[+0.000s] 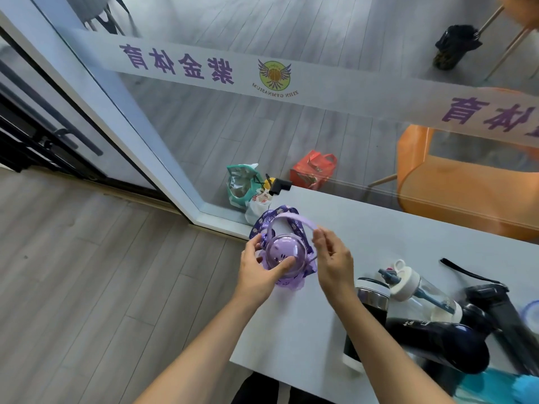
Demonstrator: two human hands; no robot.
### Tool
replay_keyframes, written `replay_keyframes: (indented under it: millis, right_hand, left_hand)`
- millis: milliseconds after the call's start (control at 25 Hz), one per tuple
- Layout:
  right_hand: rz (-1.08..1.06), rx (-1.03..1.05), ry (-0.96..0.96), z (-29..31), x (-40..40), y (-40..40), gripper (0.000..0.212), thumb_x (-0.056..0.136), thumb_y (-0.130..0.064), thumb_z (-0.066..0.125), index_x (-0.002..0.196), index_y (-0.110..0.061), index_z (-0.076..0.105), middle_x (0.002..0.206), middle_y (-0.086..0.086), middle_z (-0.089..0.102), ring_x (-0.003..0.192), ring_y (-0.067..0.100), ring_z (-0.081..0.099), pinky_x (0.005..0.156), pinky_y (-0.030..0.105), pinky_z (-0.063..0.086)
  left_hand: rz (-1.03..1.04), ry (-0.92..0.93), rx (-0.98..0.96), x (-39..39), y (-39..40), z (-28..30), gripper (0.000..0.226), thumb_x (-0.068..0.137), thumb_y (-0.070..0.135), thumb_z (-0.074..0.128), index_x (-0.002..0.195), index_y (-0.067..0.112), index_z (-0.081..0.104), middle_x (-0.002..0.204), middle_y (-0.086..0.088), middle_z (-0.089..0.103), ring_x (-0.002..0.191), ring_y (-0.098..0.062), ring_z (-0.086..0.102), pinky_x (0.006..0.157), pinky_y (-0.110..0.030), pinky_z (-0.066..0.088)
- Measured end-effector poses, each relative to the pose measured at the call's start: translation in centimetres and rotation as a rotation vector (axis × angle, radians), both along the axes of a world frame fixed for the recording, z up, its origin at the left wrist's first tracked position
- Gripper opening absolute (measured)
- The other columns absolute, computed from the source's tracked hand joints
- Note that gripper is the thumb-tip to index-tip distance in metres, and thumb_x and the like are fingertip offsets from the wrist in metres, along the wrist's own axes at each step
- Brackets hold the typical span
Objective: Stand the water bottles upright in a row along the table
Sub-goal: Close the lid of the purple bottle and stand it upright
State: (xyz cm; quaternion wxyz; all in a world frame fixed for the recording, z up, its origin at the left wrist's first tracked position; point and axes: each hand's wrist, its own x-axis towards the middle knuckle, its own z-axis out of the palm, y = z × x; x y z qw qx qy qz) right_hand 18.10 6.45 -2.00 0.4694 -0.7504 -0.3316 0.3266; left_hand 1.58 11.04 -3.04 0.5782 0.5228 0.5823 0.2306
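Purple bottle [284, 258] stands upright near the left end of the bench [379, 228], seen from above; lid is a translucent, glossy lilac dome with small dark printed marks; body below looks clear purple plastic. A thin, pale purple carry handle [287, 218] arches over the dome; a woven printed strap [272, 215] in darker purple lies bunched behind it.

Left hand [256, 268] grasps the bottle, thumb laid across the front of the dome and fingers curled round its far left side; right hand [332, 259] pinches the right end of the arched handle between thumb and fingertips.

Bench surface is matte, pale grey-white, flat, with a square corner at the left.

Other bottles lie on their sides at the right of the bench, well apart from the purple one: a black bottle with a shiny steel band [369, 313]; a clear bottle with a white cap [420, 290] and a blue straw inside; a dark navy bottle [443, 342], smooth and rounded; a black bottle with a loop strap [501, 310].

Behind the bench, a glass partition [204, 126] with a frosted band.
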Motion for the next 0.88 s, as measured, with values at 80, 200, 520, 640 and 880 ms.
replay_keyframes:
  millis: [80, 200, 520, 640, 880]
  right_hand:
    - [-0.109, -0.163, 0.158, -0.4, 1.3, 1.4, 0.038, 0.100, -0.043, 0.049, 0.110, -0.014, 0.071, 0.109, 0.011, 0.074, 0.095, 0.024, 0.064, 0.083, 0.031, 0.049]
    - [-0.098, -0.359, 0.158, -0.7, 1.5, 1.5, 0.045, 0.102, -0.044, 0.043, 0.121, -0.010, 0.065, 0.120, 0.018, 0.068, 0.104, 0.031, 0.061, 0.091, 0.039, 0.046]
    - [-0.125, -0.342, 0.449, -0.4, -4.3, -2.5, 0.047, 0.096, -0.059, 0.042, 0.130, -0.027, 0.047, 0.130, 0.006, 0.056, 0.102, 0.011, 0.056, 0.078, 0.019, 0.043]
    - [-0.143, -0.252, 0.469, -1.2, -3.1, -0.5, 0.044, 0.098, -0.052, 0.044, 0.132, -0.024, 0.049, 0.125, 0.004, 0.058, 0.097, -0.004, 0.055, 0.063, 0.011, 0.047]
    - [-0.143, -0.157, 0.412, -1.4, 0.7, 5.1, 0.040, 0.099, -0.053, 0.038, 0.122, -0.024, 0.054, 0.118, 0.003, 0.061, 0.097, 0.003, 0.059, 0.066, 0.012, 0.047]
  left_hand:
    - [0.000, -0.026, -0.034, 0.2, -0.1, -0.1, 0.094, 0.054, 0.057, 0.089, 0.135, 0.039, 0.044, 0.139, 0.007, 0.047, 0.115, -0.017, 0.062, 0.091, -0.040, 0.059]
    - [0.024, -0.013, -0.074, 0.1, -0.2, -0.1, 0.089, 0.054, 0.064, 0.084, 0.131, 0.039, 0.048, 0.139, 0.004, 0.047, 0.107, -0.013, 0.065, 0.089, -0.044, 0.059]
    - [-0.050, -0.133, -0.352, -0.4, 2.2, -0.6, 0.077, 0.075, 0.063, 0.069, 0.143, 0.042, 0.038, 0.143, 0.007, 0.047, 0.124, -0.015, 0.051, 0.101, -0.046, 0.050]
    - [-0.025, -0.156, -0.332, 0.7, 3.2, -1.5, 0.089, 0.062, 0.070, 0.073, 0.139, 0.037, 0.043, 0.139, 0.001, 0.053, 0.120, -0.018, 0.057, 0.091, -0.039, 0.056]
    - [-0.044, -0.150, -0.260, 4.7, 8.4, -1.9, 0.096, 0.058, 0.075, 0.073, 0.138, 0.029, 0.046, 0.136, -0.002, 0.056, 0.120, -0.022, 0.059, 0.097, -0.047, 0.054]
